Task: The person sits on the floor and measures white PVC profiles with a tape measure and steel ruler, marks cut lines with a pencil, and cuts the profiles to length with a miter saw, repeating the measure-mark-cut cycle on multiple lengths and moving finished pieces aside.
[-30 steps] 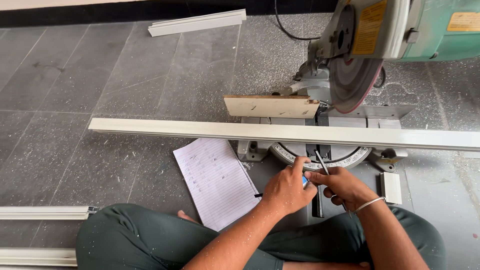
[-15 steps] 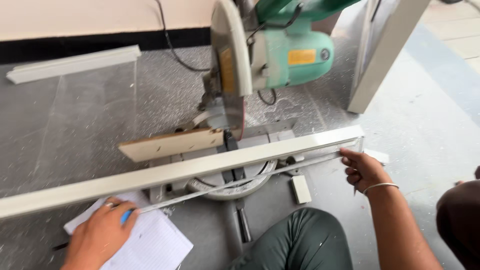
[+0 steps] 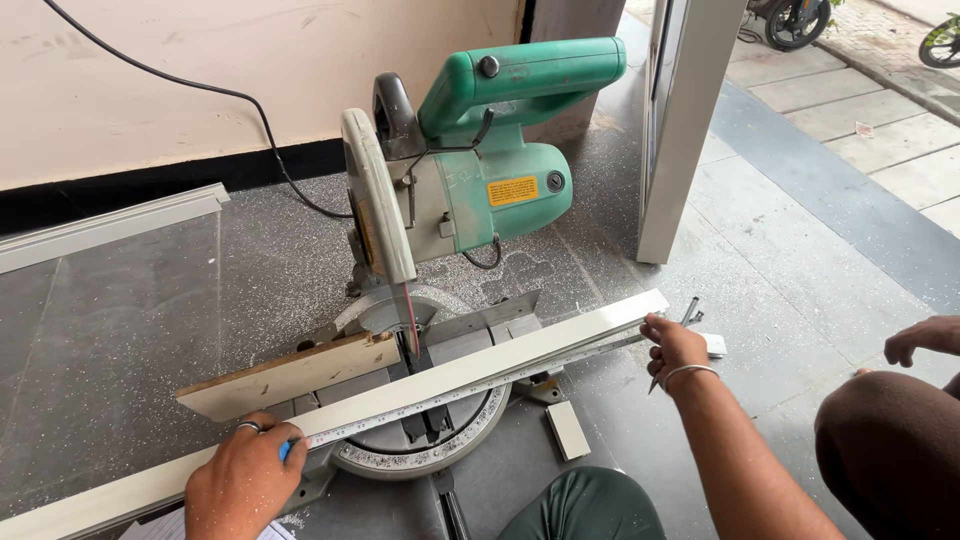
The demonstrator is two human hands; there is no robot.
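- Head view, work piece: I see a long cream-coloured profile strip (image 3: pixel 470 372) lying flat across the bed of a green mitre saw (image 3: pixel 470 190), running from lower left to upper right, its far end just beyond the saw table.
- Head view, measuring: a steel tape measure blade (image 3: pixel 480 385) is stretched along the strip's near edge, presumably so a length can be read against it.
- Head view, left hand (image 3: pixel 243 478): curled closed on the tape's blue case at the strip's lower-left part, a ring on one finger; I judge it pins the tape to the strip.
- Head view, right hand (image 3: pixel 672 345): fingers pinched narrow on the tape's tip at the strip's far end, a bangle at the wrist; a thin pencil-like item seems tucked beneath, though I cannot tell for sure.
- Head view, saw: the blade (image 3: pixel 405 318) is raised above the strip; a wooden board (image 3: pixel 290 375) rests against the fence behind it.
- Head view, surroundings: another person's knee (image 3: pixel 885 450) and hand (image 3: pixel 920 340) sit at the right; a second strip (image 3: pixel 105 228) lies by the wall.
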